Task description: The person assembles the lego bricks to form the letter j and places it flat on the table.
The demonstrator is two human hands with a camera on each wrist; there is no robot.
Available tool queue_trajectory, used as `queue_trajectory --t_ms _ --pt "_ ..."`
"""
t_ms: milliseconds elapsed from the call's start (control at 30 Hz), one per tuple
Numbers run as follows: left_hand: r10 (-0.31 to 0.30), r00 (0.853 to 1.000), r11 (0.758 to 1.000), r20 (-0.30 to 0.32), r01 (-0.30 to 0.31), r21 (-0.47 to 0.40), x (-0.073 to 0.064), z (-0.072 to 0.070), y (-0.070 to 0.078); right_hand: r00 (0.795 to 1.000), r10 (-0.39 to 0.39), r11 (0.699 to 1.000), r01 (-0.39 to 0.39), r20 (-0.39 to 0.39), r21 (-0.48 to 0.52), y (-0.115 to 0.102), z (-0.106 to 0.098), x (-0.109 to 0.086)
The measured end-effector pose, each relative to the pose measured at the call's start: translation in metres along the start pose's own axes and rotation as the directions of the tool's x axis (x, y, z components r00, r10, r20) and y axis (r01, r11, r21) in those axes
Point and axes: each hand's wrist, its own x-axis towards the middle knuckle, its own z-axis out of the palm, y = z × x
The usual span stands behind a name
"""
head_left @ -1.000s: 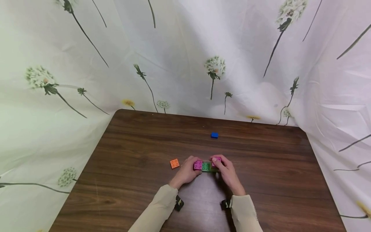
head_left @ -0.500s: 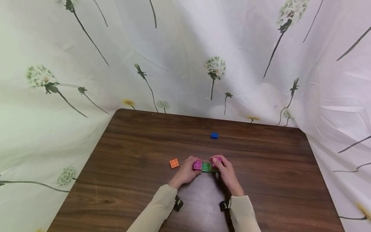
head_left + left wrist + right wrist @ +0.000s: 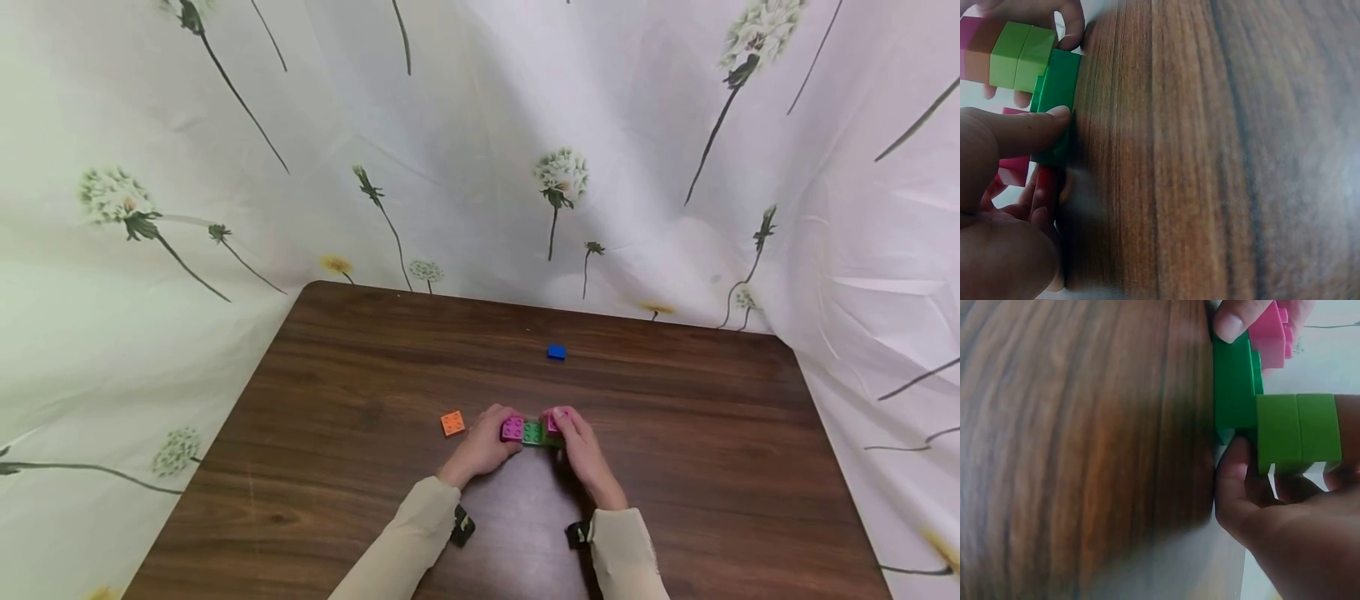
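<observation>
A small brick assembly (image 3: 532,432) sits on the brown wooden table (image 3: 360,392) near its front middle: a dark green base (image 3: 1057,94) with pink and light green bricks on top. My left hand (image 3: 501,429) grips its left end, thumb (image 3: 1022,131) against the green base. At the right end, my right hand (image 3: 566,425) curls its fingers round a pink brick (image 3: 558,415). In the right wrist view the light green bricks (image 3: 1297,428) stand on the green base (image 3: 1232,387), with a pink brick (image 3: 1269,334) beyond.
An orange brick (image 3: 452,423) lies just left of my left hand. A blue brick (image 3: 556,352) lies farther back near the table's middle. A flower-print white sheet (image 3: 480,150) hangs round the table's back and sides.
My right hand has drawn in slightly closer over the right pink brick. The left hand and the loose bricks stay put.
</observation>
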Motion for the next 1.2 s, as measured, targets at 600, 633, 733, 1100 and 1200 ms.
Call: queue_trajectory --t_ms 600,633,733,1100,1200 --pt "-0.029 1.0 1.0 0.01 0.029 -0.005 -0.0031 -0.0007 0.0004 0.995 0.093 0.993 -0.095 0.038 0.073 -0.0022 -0.0016 -0.0012" --pt "-0.029 1.0 1.0 0.01 0.029 -0.006 -0.0032 -0.0009 0.0005 0.995 0.09 0.993 -0.093 0.041 0.078 -0.0025 -0.0016 -0.0013" --pt "-0.024 1.0 1.0 0.005 0.024 -0.007 -0.0036 -0.002 0.0012 0.995 0.084 0.993 -0.088 0.044 0.082 -0.0036 -0.0017 -0.0013" --pt "0.002 1.0 1.0 -0.015 -0.002 0.01 -0.0014 -0.0005 0.0012 0.997 0.061 0.996 -0.059 -0.042 0.063 -0.0042 0.0026 -0.0002" --pt "0.003 1.0 1.0 -0.015 -0.003 0.01 -0.0018 0.0001 0.0005 0.995 0.087 0.993 -0.083 -0.04 0.087 -0.0031 0.0038 -0.0002"
